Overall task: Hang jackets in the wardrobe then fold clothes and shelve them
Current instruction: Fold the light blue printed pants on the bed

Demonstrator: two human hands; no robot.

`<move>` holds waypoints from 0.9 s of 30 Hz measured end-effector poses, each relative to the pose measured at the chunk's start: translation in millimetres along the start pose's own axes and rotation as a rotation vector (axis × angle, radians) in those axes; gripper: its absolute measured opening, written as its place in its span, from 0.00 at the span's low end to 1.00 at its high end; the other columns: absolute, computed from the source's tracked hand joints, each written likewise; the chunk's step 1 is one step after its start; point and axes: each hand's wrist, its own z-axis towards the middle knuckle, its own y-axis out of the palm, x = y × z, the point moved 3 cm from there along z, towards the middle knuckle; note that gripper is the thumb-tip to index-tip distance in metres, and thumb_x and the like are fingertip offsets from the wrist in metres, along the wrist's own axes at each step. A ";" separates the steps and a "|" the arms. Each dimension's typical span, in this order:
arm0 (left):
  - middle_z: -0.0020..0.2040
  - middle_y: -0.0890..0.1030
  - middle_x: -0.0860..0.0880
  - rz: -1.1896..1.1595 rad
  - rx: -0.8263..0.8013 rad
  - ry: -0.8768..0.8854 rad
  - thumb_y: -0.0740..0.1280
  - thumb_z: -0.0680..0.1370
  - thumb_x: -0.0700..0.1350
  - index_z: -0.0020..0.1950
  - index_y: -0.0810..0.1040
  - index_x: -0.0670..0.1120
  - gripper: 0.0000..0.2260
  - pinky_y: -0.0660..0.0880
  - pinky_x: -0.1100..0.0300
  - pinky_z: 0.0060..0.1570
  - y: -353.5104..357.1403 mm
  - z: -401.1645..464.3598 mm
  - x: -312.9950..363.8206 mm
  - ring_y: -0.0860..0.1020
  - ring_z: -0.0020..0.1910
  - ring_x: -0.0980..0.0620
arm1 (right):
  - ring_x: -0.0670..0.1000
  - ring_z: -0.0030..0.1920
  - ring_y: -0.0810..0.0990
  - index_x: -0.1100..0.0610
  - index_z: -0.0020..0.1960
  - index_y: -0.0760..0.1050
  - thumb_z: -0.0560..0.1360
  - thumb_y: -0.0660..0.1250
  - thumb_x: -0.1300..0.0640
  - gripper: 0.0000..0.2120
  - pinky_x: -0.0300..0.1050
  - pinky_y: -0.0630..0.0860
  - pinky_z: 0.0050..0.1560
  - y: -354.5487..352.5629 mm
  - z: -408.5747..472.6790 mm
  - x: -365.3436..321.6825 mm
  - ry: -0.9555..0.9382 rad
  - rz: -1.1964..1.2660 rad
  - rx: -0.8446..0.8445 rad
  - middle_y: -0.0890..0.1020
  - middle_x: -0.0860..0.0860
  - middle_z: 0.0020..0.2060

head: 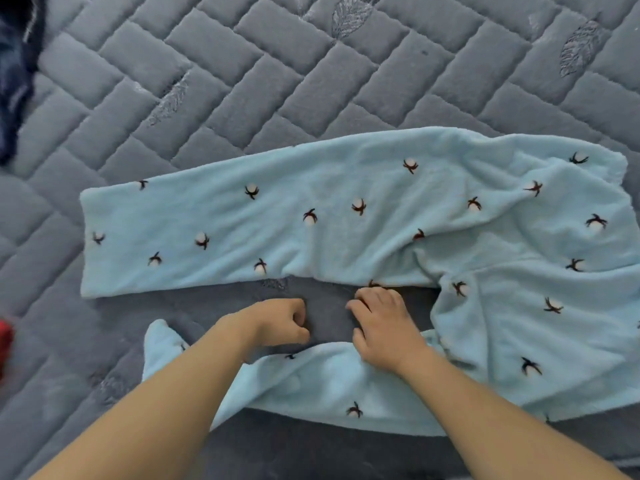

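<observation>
quilted grey bedcover (242,64) fills the view. light blue fleece trousers (346,209) lie spread flat on it, legs running left, waist end bunched at right. dark garment (14,74) lies well apart from the trousers, far upper left. between the two trouser legs, left hand (282,322) is curled into a fist, holding nothing seen; right hand (379,322), fingers bent, rests on the near leg's edge, grip uncertain.

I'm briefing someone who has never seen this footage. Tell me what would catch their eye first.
First, the pale blue fleece trousers dotted with small dark and white sprigs, spread across the grey quilted bedcover, one leg stretched left, the other nearer the camera. Then the two bare hands between the legs: the left hand curled in a fist, the right hand with bent fingers at the nearer leg's edge.
</observation>
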 end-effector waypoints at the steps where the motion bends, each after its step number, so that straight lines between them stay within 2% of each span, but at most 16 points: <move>1: 0.48 0.78 0.54 0.005 -0.059 -0.077 0.68 0.64 0.65 0.48 0.71 0.57 0.19 0.76 0.50 0.51 6.1 -16.9 -26.5 0.78 0.48 0.50 | 0.59 0.62 0.70 0.54 0.62 0.73 0.72 0.64 0.50 0.20 0.53 0.64 0.62 1.7 9.1 -20.2 -0.019 0.017 -0.125 0.72 0.53 0.60; 4: 0.56 0.70 0.62 0.064 -0.140 -0.188 0.71 0.54 0.73 0.60 0.64 0.63 0.38 0.70 0.54 0.57 27.6 -69.6 -97.1 0.71 0.56 0.55 | 0.57 0.62 0.69 0.52 0.65 0.71 0.74 0.62 0.44 0.22 0.53 0.67 0.62 10.1 30.5 -80.0 -0.098 0.000 -0.514 0.71 0.53 0.61; 6: 0.64 0.62 0.61 0.233 -0.075 -0.142 0.71 0.52 0.74 0.70 0.55 0.63 0.51 0.63 0.55 0.66 46.1 -97.2 -134.4 0.64 0.66 0.54 | 0.56 0.60 0.74 0.51 0.65 0.73 0.72 0.65 0.42 0.25 0.53 0.72 0.59 18.4 35.5 -117.9 -0.110 -0.036 -0.753 0.75 0.52 0.60; 7: 0.68 0.59 0.58 0.336 -0.012 -0.088 0.70 0.54 0.73 0.73 0.52 0.60 0.52 0.58 0.53 0.70 56.3 -107.2 -148.6 0.61 0.69 0.53 | 0.56 0.56 0.76 0.52 0.62 0.75 0.71 0.66 0.43 0.22 0.52 0.74 0.55 23.1 36.0 -135.5 -0.107 -0.070 -0.818 0.77 0.51 0.56; 9: 0.74 0.56 0.52 0.510 0.127 0.021 0.67 0.63 0.67 0.74 0.55 0.55 0.44 0.50 0.47 0.74 74.2 -119.2 -169.1 0.58 0.74 0.49 | 0.55 0.47 0.77 0.56 0.53 0.75 0.74 0.65 0.49 0.12 0.48 0.74 0.45 30.7 38.7 -162.9 -0.112 -0.105 -0.814 0.78 0.51 0.46; 11: 0.75 0.58 0.48 0.559 0.261 0.081 0.63 0.71 0.58 0.72 0.61 0.52 0.31 0.50 0.47 0.74 79.8 -125.4 -182.1 0.61 0.73 0.47 | 0.53 0.44 0.74 0.54 0.47 0.70 0.76 0.61 0.54 0.04 0.47 0.70 0.42 32.9 43.8 -177.3 -0.048 -0.036 -0.760 0.74 0.50 0.43; 12: 0.73 0.62 0.48 0.521 0.306 0.100 0.62 0.73 0.54 0.69 0.66 0.50 0.24 0.51 0.48 0.74 79.9 -127.1 -185.9 0.63 0.71 0.47 | 0.52 0.42 0.72 0.52 0.44 0.68 0.76 0.59 0.55 0.03 0.46 0.68 0.40 30.5 45.8 -180.5 0.012 0.040 -0.737 0.73 0.50 0.43; 13: 0.70 0.67 0.49 0.449 0.328 0.121 0.61 0.75 0.50 0.62 0.70 0.49 0.17 0.53 0.49 0.73 79.1 -129.9 -187.2 0.67 0.68 0.46 | 0.51 0.40 0.70 0.52 0.42 0.66 0.76 0.58 0.56 0.04 0.46 0.65 0.38 26.5 47.2 -182.8 0.071 0.113 -0.718 0.72 0.50 0.41; 15: 0.57 0.75 0.50 0.243 0.295 0.135 0.60 0.76 0.45 0.48 0.71 0.48 0.03 0.61 0.50 0.68 75.7 -133.3 -186.2 0.72 0.57 0.47 | 0.52 0.35 0.66 0.53 0.38 0.64 0.73 0.58 0.59 0.06 0.46 0.60 0.35 20.6 48.3 -186.3 0.158 0.205 -0.700 0.70 0.50 0.37; 17: 0.46 0.77 0.47 -0.007 0.156 0.083 0.59 0.75 0.41 0.43 0.72 0.44 0.03 0.70 0.54 0.51 64.6 -134.0 -186.7 0.73 0.46 0.45 | 0.52 0.33 0.62 0.55 0.37 0.63 0.71 0.56 0.62 0.05 0.46 0.57 0.34 12.4 49.3 -192.1 0.239 0.217 -0.713 0.68 0.52 0.35; 19: 0.39 0.75 0.45 -0.325 0.058 -0.023 0.60 0.73 0.41 0.39 0.71 0.43 0.04 0.68 0.57 0.35 49.6 -139.2 -195.9 0.70 0.36 0.47 | 0.52 0.36 0.67 0.54 0.41 0.67 0.71 0.57 0.61 0.03 0.46 0.62 0.36 -0.4 52.5 -198.5 0.295 0.195 -0.613 0.73 0.52 0.38; 20: 0.35 0.73 0.45 -0.443 0.056 -0.094 0.61 0.72 0.41 0.36 0.69 0.44 0.05 0.65 0.59 0.30 41.2 -143.9 -207.1 0.67 0.31 0.49 | 0.54 0.41 0.72 0.53 0.46 0.70 0.72 0.58 0.59 0.05 0.47 0.65 0.41 -4.7 54.0 -200.5 0.307 0.158 -0.498 0.76 0.53 0.44; 22: 0.32 0.73 0.45 -0.513 0.147 -0.196 0.62 0.73 0.44 0.34 0.69 0.45 0.09 0.64 0.62 0.26 25.7 -154.7 -235.9 0.67 0.27 0.50 | 0.56 0.56 0.73 0.52 0.61 0.70 0.73 0.60 0.57 0.16 0.50 0.68 0.57 -9.0 49.5 -203.2 0.348 0.045 -0.163 0.76 0.53 0.57; 23: 0.34 0.76 0.44 -0.614 0.244 -0.223 0.63 0.75 0.46 0.36 0.72 0.45 0.09 0.66 0.61 0.28 19.1 -158.9 -248.9 0.70 0.29 0.49 | 0.57 0.62 0.71 0.52 0.66 0.69 0.73 0.61 0.58 0.21 0.51 0.65 0.64 -7.3 42.5 -205.8 0.389 0.031 0.008 0.73 0.53 0.62; 25: 0.41 0.80 0.45 -0.999 0.402 -0.241 0.64 0.75 0.57 0.43 0.77 0.46 0.15 0.71 0.57 0.38 15.9 -161.5 -267.0 0.76 0.35 0.48 | 0.57 0.68 0.65 0.53 0.69 0.67 0.72 0.63 0.58 0.25 0.52 0.59 0.70 6.5 23.2 -211.2 0.544 0.132 0.277 0.68 0.52 0.67; 27: 0.46 0.85 0.52 -1.208 0.375 -0.164 0.65 0.69 0.69 0.52 0.80 0.50 0.25 0.75 0.53 0.46 20.8 -158.1 -265.7 0.81 0.43 0.52 | 0.58 0.70 0.64 0.54 0.71 0.65 0.73 0.65 0.56 0.27 0.54 0.59 0.70 26.5 1.8 -210.8 0.855 0.370 0.437 0.64 0.53 0.71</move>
